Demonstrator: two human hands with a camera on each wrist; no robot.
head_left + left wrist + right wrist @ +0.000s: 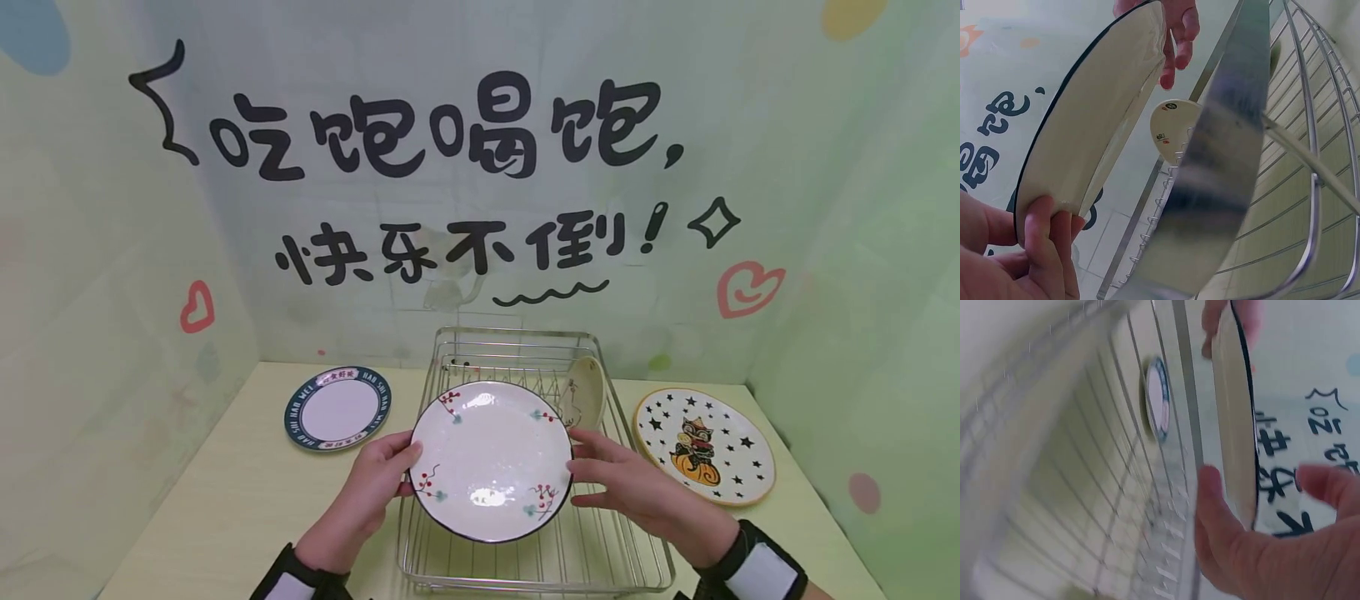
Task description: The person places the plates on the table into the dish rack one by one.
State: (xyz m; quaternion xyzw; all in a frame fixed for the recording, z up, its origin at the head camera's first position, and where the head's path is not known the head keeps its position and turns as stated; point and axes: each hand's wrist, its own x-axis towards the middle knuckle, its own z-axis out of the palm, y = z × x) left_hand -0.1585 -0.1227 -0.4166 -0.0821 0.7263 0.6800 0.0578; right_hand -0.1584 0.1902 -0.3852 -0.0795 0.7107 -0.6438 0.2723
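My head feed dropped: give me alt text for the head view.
Both hands, left hand and right hand, hold a white floral plate by its rim above a wire dish rack; a bowl stands in the rack, with one plate on the table either side.

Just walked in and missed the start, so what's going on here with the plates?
A person holds a white floral plate by its rim, left hand on one side and right hand on the other, above a wire dish rack. A small cream dish already stands in the rack. A blue-rimmed plate lies to the rack's left, a starry plate to its right.
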